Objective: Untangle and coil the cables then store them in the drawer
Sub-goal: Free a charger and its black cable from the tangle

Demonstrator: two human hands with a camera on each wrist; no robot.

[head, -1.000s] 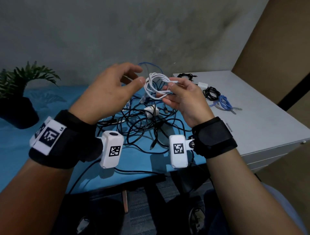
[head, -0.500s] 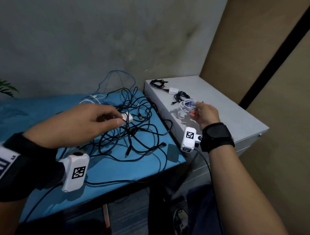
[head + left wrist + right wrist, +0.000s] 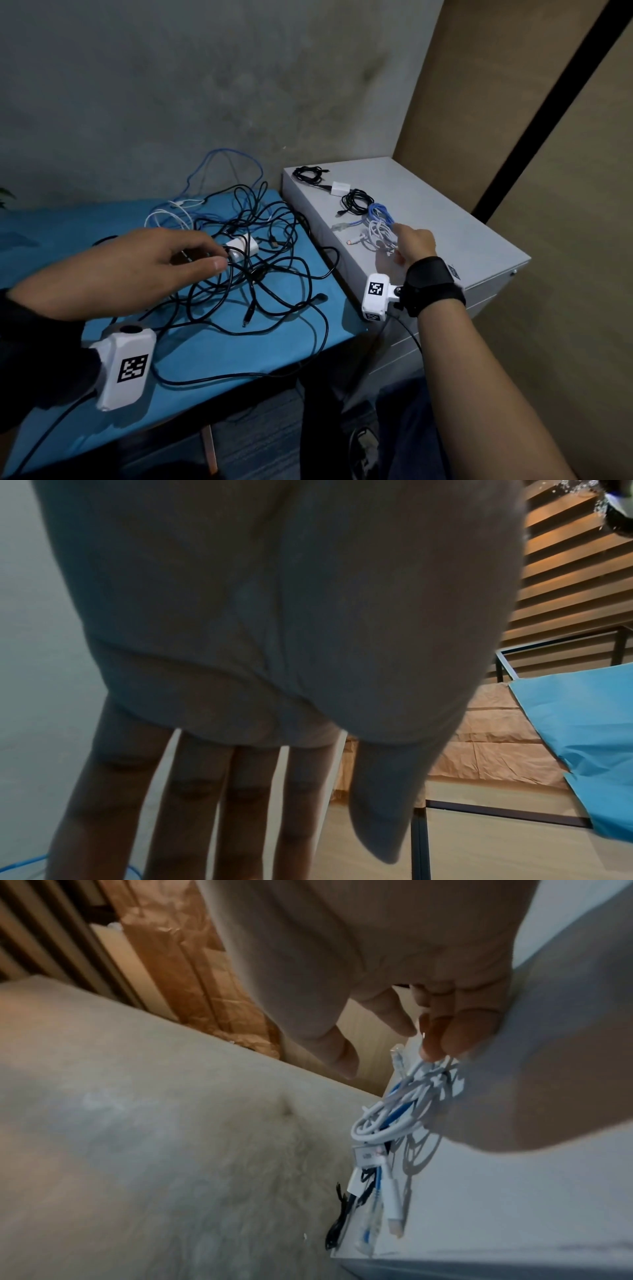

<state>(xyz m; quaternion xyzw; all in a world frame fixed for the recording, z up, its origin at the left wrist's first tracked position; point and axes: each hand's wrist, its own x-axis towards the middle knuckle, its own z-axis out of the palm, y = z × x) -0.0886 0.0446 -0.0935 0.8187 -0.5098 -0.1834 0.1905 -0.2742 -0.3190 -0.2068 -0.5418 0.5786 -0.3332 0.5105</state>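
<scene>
Right hand (image 3: 412, 245) is out over the grey drawer cabinet (image 3: 479, 240), fingertips (image 3: 441, 1042) pinching the top of the coiled white cable (image 3: 378, 234) — coil is down on or just at the cabinet top, so I read this as mid-placement, grip not yet let go. Left hand (image 3: 137, 270) hovers over the tangle on the blue counter (image 3: 222, 349), fingers relaxed and extended, holding nothing as far as I can see; fingertips are just beside the white charger block (image 3: 241, 248).

Progress, my estimate: around a third in.
- Done: a row of coils sits on the cabinet top — black cable with white adapter (image 3: 318, 178) at the back, a second black coil (image 3: 356, 202), blue coil (image 3: 380, 214), and the white one touching the blue.
- Left: the black cable tangle (image 3: 246, 274) plus loose white cable (image 3: 168, 217) and blue cable (image 3: 219, 168) on the counter. Nothing is in a drawer yet; the drawers show no gap that I can see.

View differences: the head camera gives the full layout and the remaining pile. Right wrist shows the actual pinch on the white coil (image 3: 387, 1118) and its connector hanging over the cabinet edge, blurred though. Left wrist shows only the palm and straight fingers (image 3: 192, 804) — confirms nothing is gripped, but the tangle is out of its frame.
</scene>
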